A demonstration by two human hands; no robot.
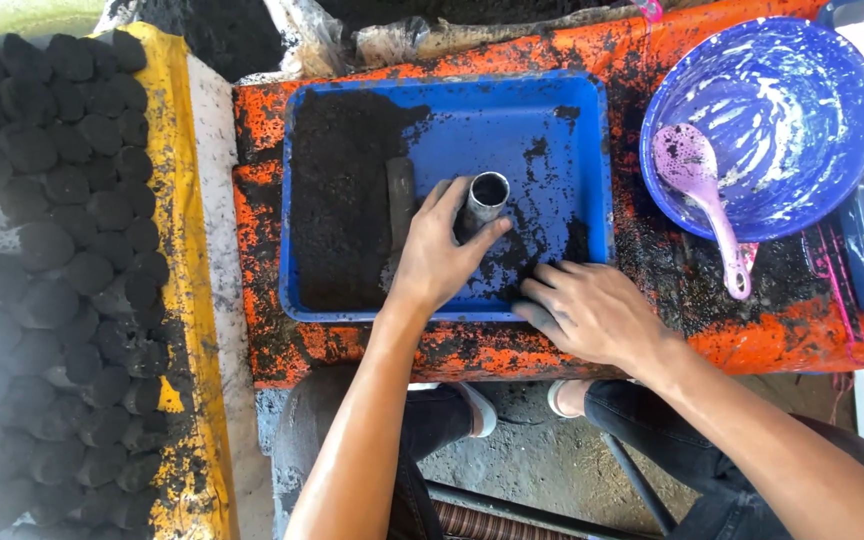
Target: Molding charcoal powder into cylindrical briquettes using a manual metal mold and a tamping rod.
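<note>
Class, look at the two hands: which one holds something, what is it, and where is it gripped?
The left hand grips the upright metal tube around its side, just below the open top. The right hand holds nothing.

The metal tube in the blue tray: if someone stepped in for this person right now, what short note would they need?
Left hand: wrapped around the upright metal tube, which stands open-topped in the blue tray.
Right hand: flat on the tray's near edge, holding nothing.
Black powder is heaped in the tray's left half, with a dark flat tool lying in it.
Done: rows of black round lumps sit on the yellow board to the left.
Left: much powder is still loose in the tray.
Nearby: a blue bowl with a purple spoon.
</note>
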